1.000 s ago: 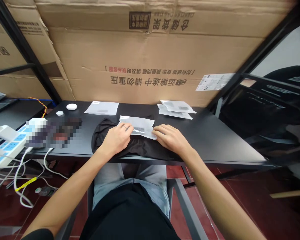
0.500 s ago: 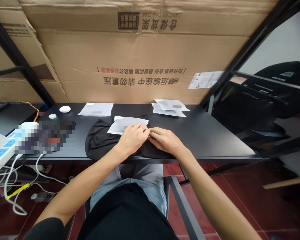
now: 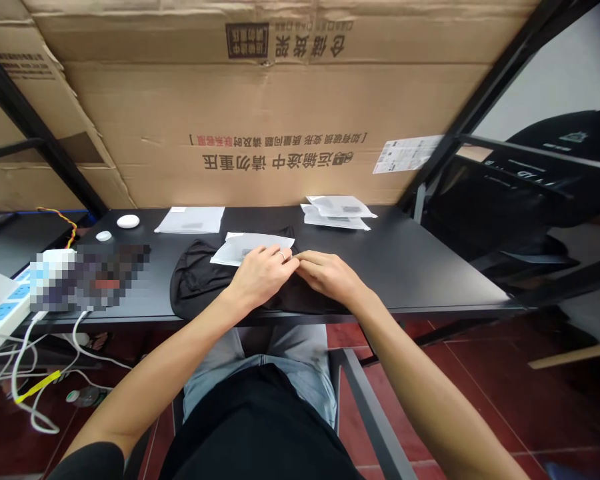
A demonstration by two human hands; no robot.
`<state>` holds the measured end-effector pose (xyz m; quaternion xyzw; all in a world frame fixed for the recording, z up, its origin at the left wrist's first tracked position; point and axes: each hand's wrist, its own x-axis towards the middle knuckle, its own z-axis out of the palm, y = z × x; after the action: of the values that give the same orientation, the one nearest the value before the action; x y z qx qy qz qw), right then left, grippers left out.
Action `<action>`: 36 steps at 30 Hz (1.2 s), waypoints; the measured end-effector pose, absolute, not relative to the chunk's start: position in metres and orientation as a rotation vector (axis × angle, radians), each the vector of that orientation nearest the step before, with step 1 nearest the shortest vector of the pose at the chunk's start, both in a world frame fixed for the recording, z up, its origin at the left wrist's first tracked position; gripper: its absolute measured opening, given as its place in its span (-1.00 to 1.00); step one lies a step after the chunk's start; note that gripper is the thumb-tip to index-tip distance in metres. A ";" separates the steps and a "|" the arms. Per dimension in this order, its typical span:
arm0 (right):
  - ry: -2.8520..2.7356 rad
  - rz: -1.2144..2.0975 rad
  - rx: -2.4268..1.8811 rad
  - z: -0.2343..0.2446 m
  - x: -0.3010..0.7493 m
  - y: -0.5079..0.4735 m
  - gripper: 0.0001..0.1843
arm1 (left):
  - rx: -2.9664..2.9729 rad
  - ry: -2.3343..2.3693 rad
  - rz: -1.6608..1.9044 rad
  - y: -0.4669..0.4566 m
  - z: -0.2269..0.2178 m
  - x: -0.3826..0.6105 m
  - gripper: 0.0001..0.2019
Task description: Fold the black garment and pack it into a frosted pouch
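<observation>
A frosted plastic zip bag (image 3: 235, 248) lies over black fabric (image 3: 195, 283) near the desk's front edge. My left hand (image 3: 265, 273), with a ring on one finger, is closed over the bag's near right part and covers that part. Close beside it, fingertips almost meeting, my right hand (image 3: 327, 273) pinches at what looks like the bag's right edge. Its fingers hide most of what they grip. Through the film a small darker patch shows next to my left fingers.
Another frosted bag (image 3: 190, 220) lies at the back left, and two stacked bags (image 3: 337, 208) at the back right. Left are two white round items (image 3: 129, 221), a blurred-out patch and a power strip (image 3: 5, 310) with cables. Cardboard (image 3: 280, 100) stands behind the desk (image 3: 405, 267).
The view has shifted slightly. Both hands stay together at the bag's right edge, with only small finger movement; the other bags have not been moved.
</observation>
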<state>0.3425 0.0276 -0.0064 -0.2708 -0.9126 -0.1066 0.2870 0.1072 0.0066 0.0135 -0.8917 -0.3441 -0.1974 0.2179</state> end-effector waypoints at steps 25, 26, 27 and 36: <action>-2.157 0.102 -0.782 -0.007 0.360 0.031 -0.83 | -2.587 -1.281 -0.717 0.000 0.029 0.008 -0.82; -2.155 0.099 -0.777 -0.006 0.361 0.030 -0.83 | -2.579 -1.265 -0.707 0.003 0.029 0.012 -0.83; -2.160 0.094 -0.768 -0.005 0.361 0.029 -0.84 | -2.568 -1.260 -0.701 0.006 0.030 0.016 -0.82; -2.379 -0.347 -0.837 0.022 0.309 -0.009 -0.71 | -2.503 -1.343 -0.872 0.017 0.044 0.039 -0.82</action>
<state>0.3092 -0.0088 0.0221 -0.3145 -0.8933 -0.1304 0.2935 0.0392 0.0171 0.0440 -0.8393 -0.4504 -0.2925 0.0850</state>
